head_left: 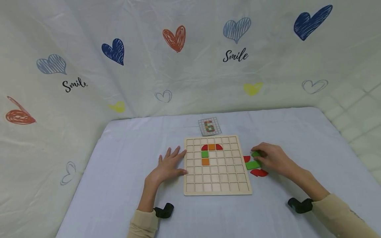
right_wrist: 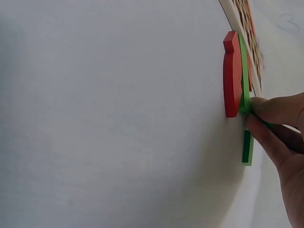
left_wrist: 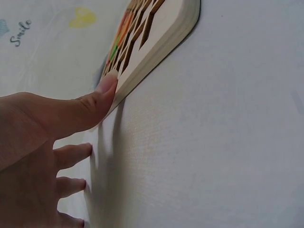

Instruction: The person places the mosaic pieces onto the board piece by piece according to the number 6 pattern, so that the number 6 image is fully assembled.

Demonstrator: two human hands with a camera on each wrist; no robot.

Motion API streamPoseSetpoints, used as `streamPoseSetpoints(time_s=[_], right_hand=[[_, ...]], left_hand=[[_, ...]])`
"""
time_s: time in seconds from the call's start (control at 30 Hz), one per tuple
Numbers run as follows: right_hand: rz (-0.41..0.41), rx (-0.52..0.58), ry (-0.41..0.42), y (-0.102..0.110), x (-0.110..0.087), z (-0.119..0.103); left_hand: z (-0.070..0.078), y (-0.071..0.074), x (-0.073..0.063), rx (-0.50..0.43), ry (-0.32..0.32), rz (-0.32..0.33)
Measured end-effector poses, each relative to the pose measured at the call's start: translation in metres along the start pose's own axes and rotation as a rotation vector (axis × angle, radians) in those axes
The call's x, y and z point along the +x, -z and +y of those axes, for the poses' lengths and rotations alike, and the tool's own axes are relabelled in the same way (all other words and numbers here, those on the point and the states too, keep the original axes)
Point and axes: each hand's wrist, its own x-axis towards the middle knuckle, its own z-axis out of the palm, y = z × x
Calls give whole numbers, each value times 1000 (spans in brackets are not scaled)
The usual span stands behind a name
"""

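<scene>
The wooden grid board (head_left: 220, 191) lies flat on the table. My left hand (head_left: 169, 167) is spread at its left edge, with thumb and a fingertip touching the rim; the left wrist view shows the thumb (left_wrist: 90, 107) on the board's side. Beyond the board's right edge, my right hand (head_left: 275, 158) pinches a green block (head_left: 255, 154) between thumb and fingers, which partly hide it. Just below lie green pieces (head_left: 252, 165) and rounded red pieces (head_left: 259, 173). In the right wrist view, another green block end (right_wrist: 247, 148) shows beneath the fingers.
Set in the grid are red rounded pieces (head_left: 219, 147), orange squares (head_left: 205, 161) and a green square (head_left: 204, 154). Behind the board lies a small pattern card (head_left: 210, 126). Another red piece (head_left: 246, 159) sits by the board's right edge. A heart-printed cloth (head_left: 202, 76) hangs behind.
</scene>
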Motion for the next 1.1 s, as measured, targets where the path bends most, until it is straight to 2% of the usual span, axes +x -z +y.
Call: streamPoseSetpoints(time_s=[0.23,0.5,0.7,0.93,1.1], right_hand=[[20,27,8,4,-2,-1],[7,131,-50,6,-1,-6],[-35,180,-95,4,3,-12],[-25,145,-32,-3,12,-20],[-32,158,0,-9,19,-26]], left_hand=[[0,0,-1,-7,1,5],[-1,-1,0,-3,1,4],[0,0,0,-4,1,0],[0,1,0,2,-4,-7],[0,1,0,2,0,-7]])
